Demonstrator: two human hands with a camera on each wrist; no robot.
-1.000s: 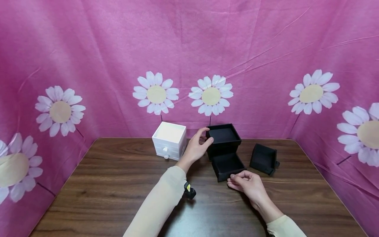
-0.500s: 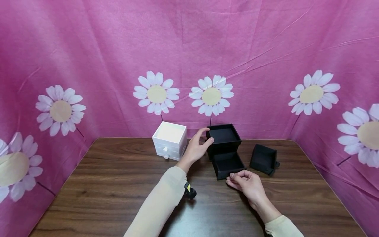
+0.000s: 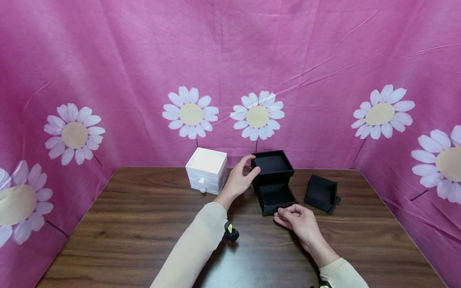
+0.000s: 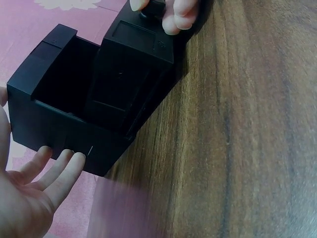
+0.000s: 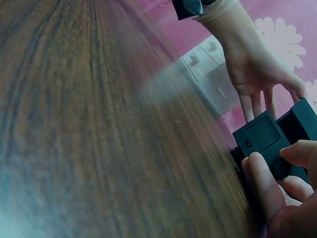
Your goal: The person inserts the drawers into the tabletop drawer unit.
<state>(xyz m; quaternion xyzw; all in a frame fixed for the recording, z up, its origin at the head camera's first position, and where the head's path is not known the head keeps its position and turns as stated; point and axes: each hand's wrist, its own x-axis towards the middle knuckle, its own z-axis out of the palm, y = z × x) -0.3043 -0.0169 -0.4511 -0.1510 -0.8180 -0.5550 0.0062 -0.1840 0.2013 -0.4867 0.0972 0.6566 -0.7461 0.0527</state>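
A small black drawer cabinet with an open upper slot stands right of the middle in the head view. Its lower drawer is pulled well out toward me. With its fingers fairly straight, my left hand rests against the cabinet's left side; the left wrist view shows the fingertips touching that wall. At the drawer's front, my right hand pinches the round black knob between thumb and fingers. A second black drawer lies apart on the table, right of the cabinet.
A white drawer cabinet with small white knobs stands left of my left hand. The wood-grain table ends at a pink cloth with white daisies, which hangs behind and at both sides.
The lower drawer has slid a little way back toward the cabinet, and my right hand has moved with it. My left hand has kept its place at the cabinet's side.
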